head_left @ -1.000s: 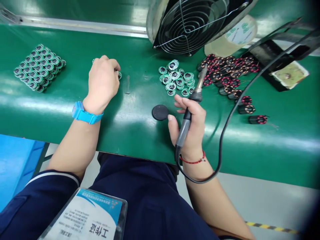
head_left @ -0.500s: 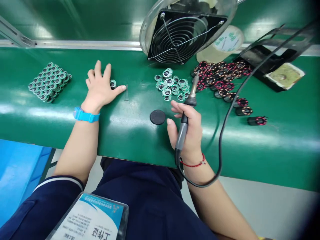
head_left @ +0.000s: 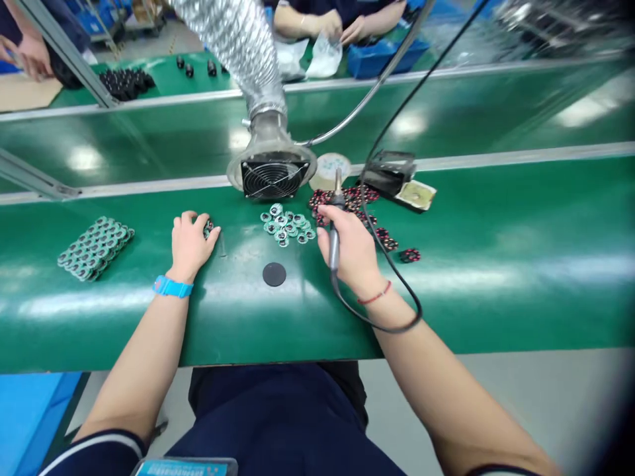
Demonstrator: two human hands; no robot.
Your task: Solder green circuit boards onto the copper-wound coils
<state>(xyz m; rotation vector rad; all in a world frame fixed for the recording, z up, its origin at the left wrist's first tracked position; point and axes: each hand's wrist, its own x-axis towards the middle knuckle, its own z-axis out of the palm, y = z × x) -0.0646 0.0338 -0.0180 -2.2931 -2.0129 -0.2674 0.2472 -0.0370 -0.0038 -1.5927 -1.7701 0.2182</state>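
Note:
My right hand (head_left: 352, 248) grips a soldering iron (head_left: 334, 250), its metal tip pointing away from me over a heap of wound motor stators (head_left: 364, 197). From the handle's end a black cord loops around my wrist. At the left, my left hand (head_left: 190, 248) rests on the bench, thumb and fingers closed around a small motor stator (head_left: 209, 229), partly hidden. Between the hands lie a loose pile of round green circuit boards (head_left: 282, 225) and a flat black disc (head_left: 274, 274). A stacked block of round green-board pieces (head_left: 94, 248) sits at far left.
A fume extractor fan (head_left: 274, 178) with a silver duct (head_left: 238, 46) stands behind the boards. Beyond the stators is a soldering iron stand (head_left: 391, 173) with a yellowish sponge (head_left: 417, 195). Across the partition, other people's hands (head_left: 327, 26) work near a blue bin (head_left: 372, 61).
My view has tilted up, bringing the duct and far bench into sight. The left hand's spread fingers have drawn in around the stator. The right hand still holds the soldering iron.

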